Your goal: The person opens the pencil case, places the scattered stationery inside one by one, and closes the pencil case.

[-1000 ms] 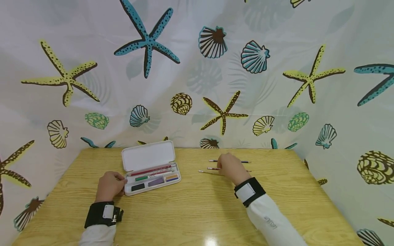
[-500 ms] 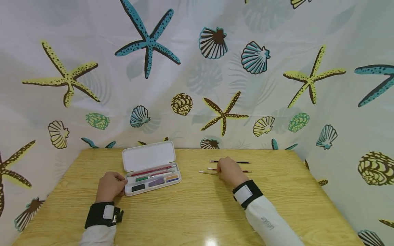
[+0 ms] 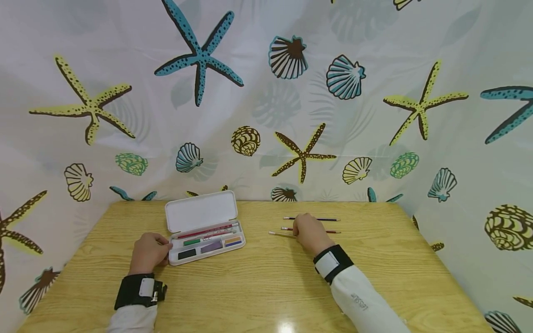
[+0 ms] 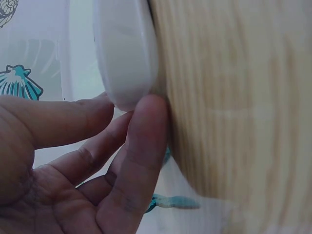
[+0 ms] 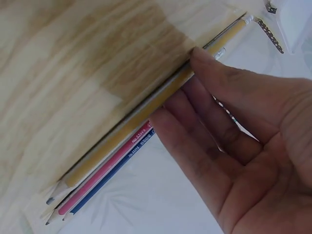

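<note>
My left hand (image 3: pixel 149 253) holds the left end of an open white pencil case (image 3: pixel 201 211) between thumb and fingers. In the left wrist view, the thumb touches one side of the case's rounded end (image 4: pixel 127 58) and a fingertip the other. Over at the right, my right hand (image 3: pixel 311 233) pinches a yellow pencil (image 5: pixel 126 132) around its middle; the pencil lies at the tabletop. Beside it lie a red pencil (image 5: pixel 100 181) and a blue pencil (image 5: pixel 113 171), roughly parallel and untouched as far as visible. The right hand hides their middles in the head view.
Inside the case are red pencils (image 3: pixel 204 231), a green-ended item (image 3: pixel 192 241), a black block (image 3: pixel 187 253), a purple piece (image 3: pixel 211 245) and an orange-and-blue eraser (image 3: pixel 232 241). The wooden table (image 3: pixel 250 286) ends at a patterned curtain (image 3: pixel 250 101) behind and at the sides.
My right hand has shifted slightly toward the table's near side, uncovering more of the red and blue pencils. The left hand and the case have stayed put.
</note>
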`<state>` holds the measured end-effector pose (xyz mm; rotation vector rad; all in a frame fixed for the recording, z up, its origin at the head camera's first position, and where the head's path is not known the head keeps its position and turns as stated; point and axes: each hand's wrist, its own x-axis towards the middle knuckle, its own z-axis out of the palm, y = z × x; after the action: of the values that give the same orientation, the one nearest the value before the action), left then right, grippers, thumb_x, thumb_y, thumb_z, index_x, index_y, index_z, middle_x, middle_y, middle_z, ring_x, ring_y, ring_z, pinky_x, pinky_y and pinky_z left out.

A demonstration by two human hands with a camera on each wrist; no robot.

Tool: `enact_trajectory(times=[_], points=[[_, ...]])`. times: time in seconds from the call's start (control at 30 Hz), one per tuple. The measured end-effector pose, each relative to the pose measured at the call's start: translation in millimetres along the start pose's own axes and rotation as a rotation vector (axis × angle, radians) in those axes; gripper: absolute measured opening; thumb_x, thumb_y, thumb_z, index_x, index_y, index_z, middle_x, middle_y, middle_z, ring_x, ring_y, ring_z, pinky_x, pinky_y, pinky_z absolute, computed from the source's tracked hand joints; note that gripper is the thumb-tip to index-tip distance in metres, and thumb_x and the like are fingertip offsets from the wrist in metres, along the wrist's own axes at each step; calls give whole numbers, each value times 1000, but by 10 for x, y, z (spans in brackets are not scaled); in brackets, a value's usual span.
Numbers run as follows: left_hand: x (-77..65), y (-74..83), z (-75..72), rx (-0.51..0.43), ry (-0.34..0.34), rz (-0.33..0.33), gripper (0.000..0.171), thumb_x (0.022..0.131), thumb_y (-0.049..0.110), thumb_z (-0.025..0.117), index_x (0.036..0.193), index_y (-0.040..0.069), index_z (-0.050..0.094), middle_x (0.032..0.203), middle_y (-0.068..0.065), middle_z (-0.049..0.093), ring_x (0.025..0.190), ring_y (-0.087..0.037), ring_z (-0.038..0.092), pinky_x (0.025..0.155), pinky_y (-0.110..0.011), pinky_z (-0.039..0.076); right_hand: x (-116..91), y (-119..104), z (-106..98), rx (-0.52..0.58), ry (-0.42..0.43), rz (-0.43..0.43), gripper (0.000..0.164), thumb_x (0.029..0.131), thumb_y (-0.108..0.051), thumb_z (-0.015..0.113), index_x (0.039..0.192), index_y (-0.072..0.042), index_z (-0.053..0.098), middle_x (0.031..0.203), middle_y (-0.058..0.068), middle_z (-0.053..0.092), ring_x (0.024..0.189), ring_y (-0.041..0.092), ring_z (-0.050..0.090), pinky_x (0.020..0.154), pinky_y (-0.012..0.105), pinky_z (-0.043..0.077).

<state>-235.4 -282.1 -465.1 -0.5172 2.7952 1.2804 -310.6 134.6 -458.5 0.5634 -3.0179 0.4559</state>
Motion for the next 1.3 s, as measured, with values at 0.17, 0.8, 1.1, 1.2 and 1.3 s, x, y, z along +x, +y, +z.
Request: enact_trajectory(times=[0.17,0.8,1.1,1.2,1.3], points=[[-2,6,-4,2,-3,-4,25,97,9,66,106,-14,65,86,-21,64,61,-20,63,54,-28,53,-1,-8,0,-15,8,-20,22,79,12,79,75,-9,75,81,4,71,79,23,68,68,39,58],[-12,17,-1,5,-5,-21,26,97,9,65,108,-14,65,85,-20,63,63,-21,63,55,-27,53,-37,-58,-121,-37,-14,-26,18,87,9,74,77,-7,73,85,6,71,83,23,69,73,40,58],[-17,17,1,4,0,-25,25,97,9,65,107,-14,65,86,-21,63,63,-21,63,55,-27,53,-22,-211,-336,-38,29,-68,31,87,14,66,65,-8,60,68,0,51,66,14,45,62,33,45],[-8,7,14,8,2,-32,25,98,9,65,107,-13,65,87,-21,64,63,-21,62,55,-28,52,-25,-276,-392,-51,40,-86,30,86,14,68,67,-8,62,68,-1,52,66,13,50,62,32,48],[-6,6,20,8,6,-35,24,98,9,65,107,-13,65,87,-21,64,62,-21,62,54,-28,52,-25,-359,-443,-72,52,-92,18,86,9,74,78,-7,72,79,2,67,77,19,65,70,37,57]])
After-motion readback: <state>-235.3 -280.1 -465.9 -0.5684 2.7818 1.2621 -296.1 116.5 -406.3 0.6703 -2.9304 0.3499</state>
